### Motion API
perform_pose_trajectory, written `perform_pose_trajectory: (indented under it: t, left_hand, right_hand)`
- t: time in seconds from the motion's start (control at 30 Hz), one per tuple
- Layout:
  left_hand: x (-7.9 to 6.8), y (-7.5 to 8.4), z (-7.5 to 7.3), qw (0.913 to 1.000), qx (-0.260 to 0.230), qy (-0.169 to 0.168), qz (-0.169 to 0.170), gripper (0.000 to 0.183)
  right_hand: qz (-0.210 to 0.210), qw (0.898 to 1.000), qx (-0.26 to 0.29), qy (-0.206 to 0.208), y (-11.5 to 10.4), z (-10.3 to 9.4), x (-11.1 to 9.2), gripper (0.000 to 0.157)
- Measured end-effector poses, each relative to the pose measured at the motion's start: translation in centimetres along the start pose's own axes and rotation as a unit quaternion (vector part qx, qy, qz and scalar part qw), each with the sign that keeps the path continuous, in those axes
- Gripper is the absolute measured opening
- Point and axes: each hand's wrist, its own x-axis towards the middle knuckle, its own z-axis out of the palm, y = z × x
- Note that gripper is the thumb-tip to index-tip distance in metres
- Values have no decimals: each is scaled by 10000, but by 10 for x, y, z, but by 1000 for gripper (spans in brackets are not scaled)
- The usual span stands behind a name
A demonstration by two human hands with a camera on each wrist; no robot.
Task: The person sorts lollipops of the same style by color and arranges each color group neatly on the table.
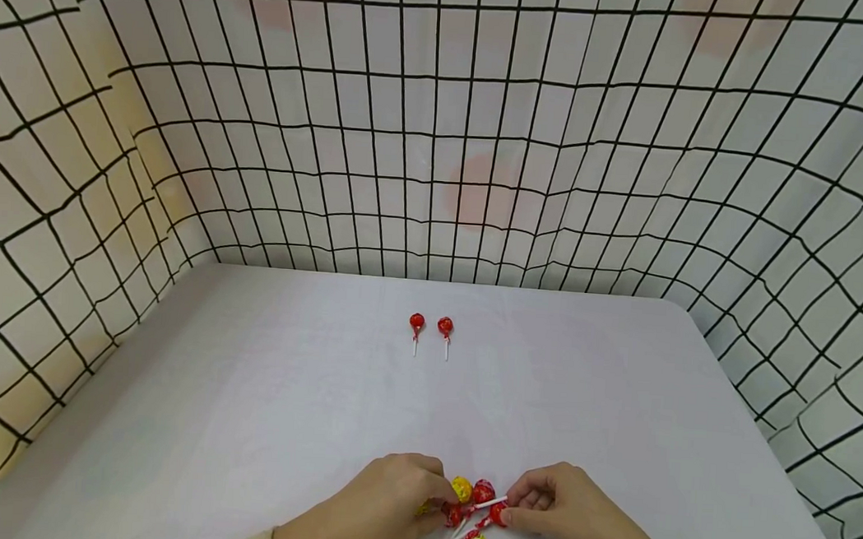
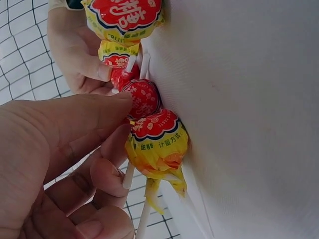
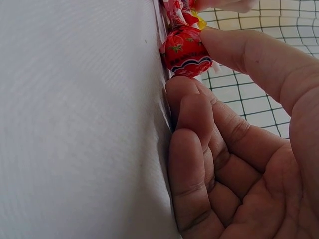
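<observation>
White cloth-covered tabletop (image 1: 284,376): bright from the head cam, soft even light, can't tell from where.
Grid of thin black lines on white walls (image 1: 469,136): bows hard toward the sides — wide-lens warp — with some lines broken and offset at left, where there's a yellowish tint.
Two small red ball lollipops on white sticks (image 1: 417,320): too tiny to read any wrapper print.
Round yellow-and-red wrapped lollipop (image 2: 158,137): print's legible from the left wrist, but that view's way dimmer.
Bare right hand (image 3: 244,154): dim too from its wrist cam, soft grey shadow on the cloth beside it, near weave kinda mushy.
</observation>
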Motion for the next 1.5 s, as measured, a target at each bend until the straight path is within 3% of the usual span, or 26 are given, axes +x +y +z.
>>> perform_pose_trajectory:
  t: [0.5,0.77,1.17,1.5]
  left_hand:
    - [-1,-1,1,9996,71,67,274,8]
    - [1,3,1,9999,-98,-91,-32,12]
    - [0,3,1,9998,-132,-155,-35,10]
    - [0,2,1,9997,72,-121,197,6]
  right_hand:
    - [23,9998,159,-128,1,-3,0,16]
    - [29,9997,203,-144,3,-3,1,17]
    - [-96,9997,185,-134,3,-3,0,17]
    - [-124,9997,168,-92,6,-5,0,17]
